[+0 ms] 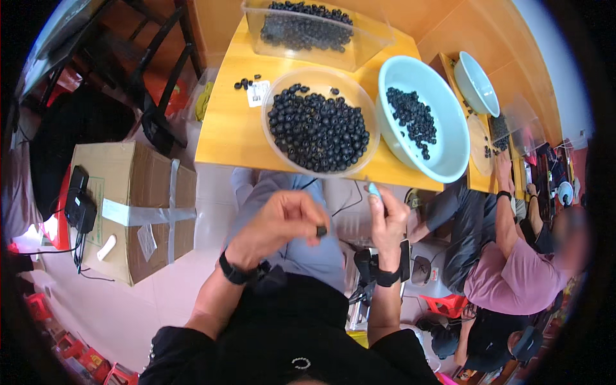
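My left hand [287,221] is pinched around a small black bead [321,230] above my lap. Level with it, my right hand [389,224] is closed around a small tool with a light blue handle [373,189]. The tool's thin tip points up toward the table edge, and its exact kind is too small to tell. Just beyond both hands stands a round, clear plastic bowl [269,144] holding a heap of round black beads [317,128]. To its right, a light blue basin [452,151] contains smaller-looking black pieces [414,119].
A clear rectangular tub [308,56] of black pieces stands at the back of the yellow table [221,128], near a white label [258,94] and loose beads. A taped cardboard box [151,212] is at left. Another person [516,269] works at right beside a second basin [478,83].
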